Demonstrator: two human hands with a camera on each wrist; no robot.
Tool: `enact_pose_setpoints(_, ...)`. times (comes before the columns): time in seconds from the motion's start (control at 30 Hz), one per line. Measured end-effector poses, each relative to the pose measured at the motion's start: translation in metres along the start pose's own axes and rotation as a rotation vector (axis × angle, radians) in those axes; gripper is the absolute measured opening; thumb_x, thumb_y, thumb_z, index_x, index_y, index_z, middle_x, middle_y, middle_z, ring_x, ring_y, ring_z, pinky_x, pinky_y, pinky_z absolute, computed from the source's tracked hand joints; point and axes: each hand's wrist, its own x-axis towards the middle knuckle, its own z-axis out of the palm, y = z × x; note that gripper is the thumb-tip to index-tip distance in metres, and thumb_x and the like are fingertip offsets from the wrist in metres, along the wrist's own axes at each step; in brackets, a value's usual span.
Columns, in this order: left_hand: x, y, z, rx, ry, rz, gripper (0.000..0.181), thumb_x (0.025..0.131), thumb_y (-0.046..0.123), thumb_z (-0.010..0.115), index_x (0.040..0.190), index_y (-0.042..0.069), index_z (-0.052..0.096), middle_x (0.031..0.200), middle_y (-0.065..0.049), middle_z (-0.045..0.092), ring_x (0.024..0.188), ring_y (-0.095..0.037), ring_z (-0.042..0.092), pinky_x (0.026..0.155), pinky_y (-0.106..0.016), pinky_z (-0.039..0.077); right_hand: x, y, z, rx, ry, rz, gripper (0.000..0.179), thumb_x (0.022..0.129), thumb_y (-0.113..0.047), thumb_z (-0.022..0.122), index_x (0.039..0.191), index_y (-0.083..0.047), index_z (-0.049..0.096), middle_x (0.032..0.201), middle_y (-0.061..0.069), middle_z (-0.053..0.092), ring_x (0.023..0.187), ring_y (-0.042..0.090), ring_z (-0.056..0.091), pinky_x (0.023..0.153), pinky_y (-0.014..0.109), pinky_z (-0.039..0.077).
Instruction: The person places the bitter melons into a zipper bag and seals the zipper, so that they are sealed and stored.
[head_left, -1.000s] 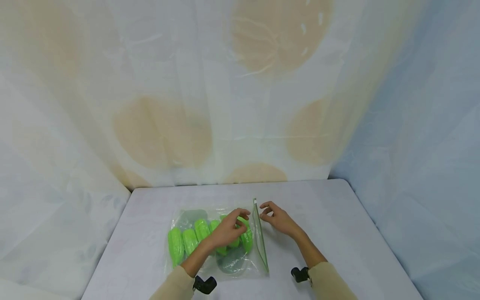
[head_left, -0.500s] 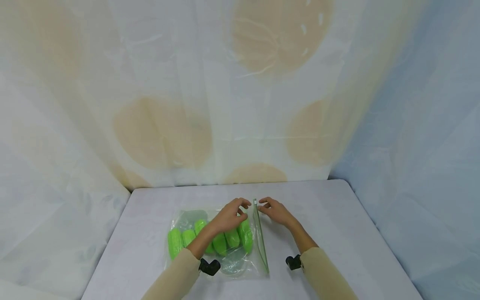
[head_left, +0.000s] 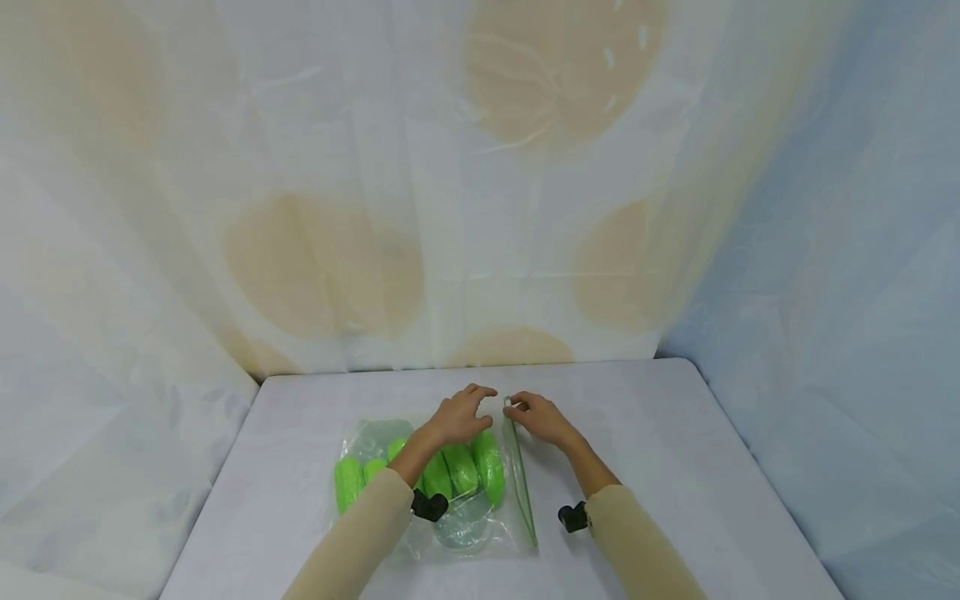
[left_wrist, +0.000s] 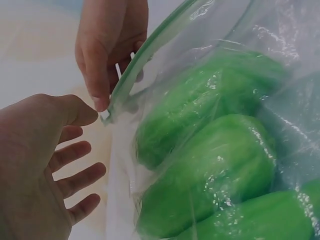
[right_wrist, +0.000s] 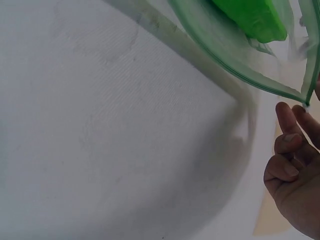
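A clear zip bag [head_left: 480, 542] lies flat on the table, its green-edged mouth [head_left: 522, 492] toward the right. Inside it are several bright green oblong pieces [left_wrist: 215, 172]; their exact kind is hard to tell through the plastic. At the far corner of the mouth, my right hand [head_left: 542, 418] pinches the edge by the small white slider [left_wrist: 104, 115]. My left hand [head_left: 459, 418] hovers over the bag's far right part, fingers spread and holding nothing. In the left wrist view, its thumb tip is close to the slider. The right wrist view shows the mouth edges parted.
The pale table [head_left: 660, 467] extends around the bag, with its far edge just beyond the hands. Patterned curtains [head_left: 510, 250] hang behind and on both sides. Dark wrist cameras [head_left: 573, 517] sit at both cuffs.
Both hands have moved away toward the far corner of the bag. My right hand, earlier beside the mouth, now grips its far end. The left has slid off the green pieces' middle.
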Motion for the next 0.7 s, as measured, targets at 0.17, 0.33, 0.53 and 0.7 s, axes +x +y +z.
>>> enact_pose_setpoints(0.17, 0.002, -0.005, 0.004, -0.002, -0.005, -0.012, 0.051, 0.098, 0.02, 0.058, 0.147, 0.011, 0.049, 0.147, -0.012, 0.05, 0.126, -0.033, 0.055, 0.097, -0.067, 0.04, 0.001, -0.006, 0.003, -0.015, 0.017, -0.019, 0.036, 0.1, -0.038, 0.061, 0.12, -0.008, 0.065, 0.105, 0.007, 0.07, 0.091, 0.02, 0.065, 0.072, 0.038, 0.052)
enact_pose_setpoints(0.33, 0.003, -0.005, 0.005, -0.016, 0.062, 0.013, 0.047, 0.099, 0.021, 0.057, 0.145, 0.012, 0.052, 0.143, -0.007, 0.055, 0.118, -0.027, 0.061, 0.092, -0.061, 0.044, 0.0, -0.02, 0.005, -0.052, 0.048, -0.077, 0.026, 0.1, -0.031, 0.062, 0.113, -0.01, 0.067, 0.1, 0.005, 0.069, 0.09, 0.019, 0.064, 0.07, 0.036, 0.051)
enact_pose_setpoints(0.53, 0.004, -0.003, 0.002, -0.07, 0.118, 0.075, 0.036, 0.102, 0.022, 0.057, 0.137, 0.013, 0.059, 0.135, -0.006, 0.061, 0.117, -0.025, 0.063, 0.096, -0.053, 0.049, -0.008, -0.033, 0.004, -0.059, 0.054, -0.156, 0.02, 0.1, -0.028, 0.062, 0.109, -0.011, 0.068, 0.099, 0.002, 0.069, 0.09, 0.018, 0.063, 0.074, 0.037, 0.051)
enact_pose_setpoints(0.7, 0.002, -0.003, -0.002, -0.151, 0.142, 0.111, 0.027, 0.103, 0.02, 0.057, 0.128, 0.011, 0.064, 0.124, -0.006, 0.067, 0.114, -0.025, 0.064, 0.094, -0.047, 0.052, -0.012, -0.036, 0.002, -0.066, 0.032, -0.178, 0.027, 0.101, -0.033, 0.06, 0.113, -0.011, 0.07, 0.104, 0.002, 0.07, 0.092, 0.019, 0.064, 0.074, 0.037, 0.052)
